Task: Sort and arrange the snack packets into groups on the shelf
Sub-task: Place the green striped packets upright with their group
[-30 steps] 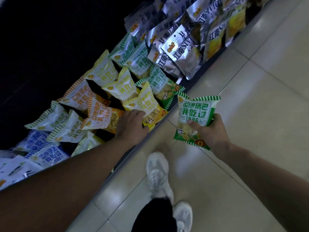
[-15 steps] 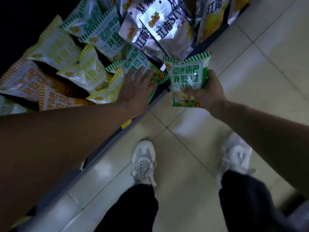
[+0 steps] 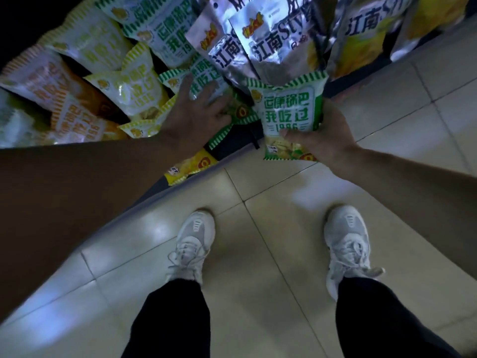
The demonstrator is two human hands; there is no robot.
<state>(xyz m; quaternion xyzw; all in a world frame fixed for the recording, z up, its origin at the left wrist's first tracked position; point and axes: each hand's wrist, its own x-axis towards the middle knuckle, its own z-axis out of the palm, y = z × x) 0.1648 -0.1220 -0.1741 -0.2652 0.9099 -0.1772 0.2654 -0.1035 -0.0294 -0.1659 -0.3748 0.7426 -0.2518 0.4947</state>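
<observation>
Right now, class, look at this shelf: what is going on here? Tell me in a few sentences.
A person stands at a low shelf heaped with snack packets. The right hand grips a green-striped packet by its lower half, holding it upright above the shelf's front edge. The left hand rests with spread fingers on a second green packet lying on the shelf. Yellow packets and an orange packet lie to the left, silver bags behind.

Shiny silver foil on the big bags. Glossy, crinkly plastic on the green packet and the yellow packets. Smooth, shiny tiles on the floor. Soft cloth on the shoes.
</observation>
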